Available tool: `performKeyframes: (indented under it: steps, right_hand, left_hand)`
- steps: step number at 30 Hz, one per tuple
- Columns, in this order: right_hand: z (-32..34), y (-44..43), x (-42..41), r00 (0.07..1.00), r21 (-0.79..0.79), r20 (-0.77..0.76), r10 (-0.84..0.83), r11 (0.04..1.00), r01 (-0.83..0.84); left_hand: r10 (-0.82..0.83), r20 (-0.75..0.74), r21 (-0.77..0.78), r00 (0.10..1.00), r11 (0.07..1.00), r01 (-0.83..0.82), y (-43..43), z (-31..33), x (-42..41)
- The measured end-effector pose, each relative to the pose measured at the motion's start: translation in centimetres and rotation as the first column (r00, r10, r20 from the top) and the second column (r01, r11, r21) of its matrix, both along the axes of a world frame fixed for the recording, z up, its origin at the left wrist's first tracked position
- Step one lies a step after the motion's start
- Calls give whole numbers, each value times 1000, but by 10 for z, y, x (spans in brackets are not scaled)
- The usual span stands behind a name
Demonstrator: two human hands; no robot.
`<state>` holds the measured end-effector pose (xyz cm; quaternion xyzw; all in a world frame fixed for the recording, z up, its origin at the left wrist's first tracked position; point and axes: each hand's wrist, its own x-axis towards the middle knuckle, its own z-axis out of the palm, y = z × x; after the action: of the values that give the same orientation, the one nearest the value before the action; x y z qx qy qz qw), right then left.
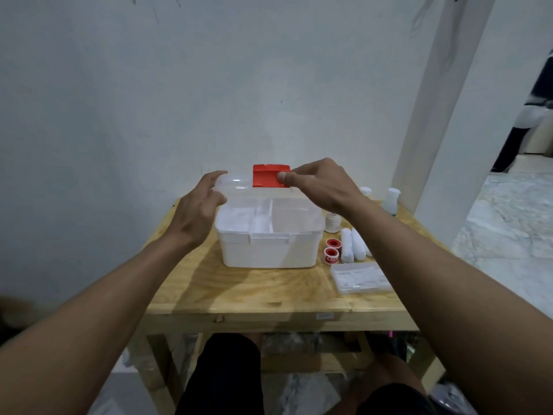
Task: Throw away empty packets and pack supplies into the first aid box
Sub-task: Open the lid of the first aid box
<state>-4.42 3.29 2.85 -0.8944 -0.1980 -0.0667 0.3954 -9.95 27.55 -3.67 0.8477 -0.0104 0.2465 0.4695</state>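
Note:
A white first aid box (269, 250) stands in the middle of the wooden table (254, 292). Its clear lid (235, 182) is tilted up at the back, with a red latch (266, 175) on its top edge. My left hand (199, 208) grips the lid's left corner. My right hand (321, 185) pinches the red latch with thumb and fingers. Inside the box I see a divided tray with white contents. To the right of the box lie two red tape rolls (331, 250) and white bandage rolls (354, 245).
A flat clear plastic case (360, 277) lies at the table's right front. A small bottle (332, 222) and white bottles (392, 199) stand at the back right. The table is against a white wall, with a pillar on the right. My knees are under the front edge.

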Motion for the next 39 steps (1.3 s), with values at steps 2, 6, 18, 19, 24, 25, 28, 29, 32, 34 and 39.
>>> performKeyframes:
  steps: [2, 6, 18, 19, 24, 25, 28, 29, 32, 34, 39]
  right_hand:
    - [10, 3, 11, 999, 20, -35, -7, 1000, 8]
    - [28, 9, 27, 995, 75, -101, -25, 997, 33]
    - [2, 10, 50, 997, 186, -36, -72, 979, 78]
    - [-2, 9, 49, 997, 169, -41, -70, 983, 76]
    - [-21, 4, 52, 986, -4, -154, -60, 998, 60]
    - [-25, 4, 53, 984, -43, -171, -53, 998, 46]
    - [-36, 4, 53, 987, -141, -155, -39, 990, 17]
    - [-40, 5, 52, 990, -181, -132, -41, 983, 17]
    - [-48, 6, 49, 991, -268, -131, -33, 963, -3]
    - [-52, 7, 45, 988, -334, -151, -34, 943, -19]
    - [-59, 11, 49, 991, -373, -125, -54, 928, 3]
  left_hand:
    - [20, -1, 48, 1000, 999, -20, 2, 8, 7]
    - [75, 13, 63, 997, 995, -76, 4, 22, 29]
    - [98, -173, -116, 980, 986, -119, 6, 49, 85]
    - [94, -195, -129, 976, 984, -121, 7, 52, 88]
    - [56, -318, -155, 947, 982, -110, 12, 55, 101]
    - [44, -336, -171, 941, 979, -107, 13, 53, 102]
    - [19, -387, -234, 922, 965, -118, 18, 39, 104]
    - [11, -392, -260, 920, 958, -123, 19, 34, 103]
    - [-9, -413, -303, 911, 944, -129, 21, 21, 102]
    - [2, -436, -279, 900, 950, -138, 21, 12, 103]
    - [32, -479, -179, 877, 975, -133, 23, 1, 102]
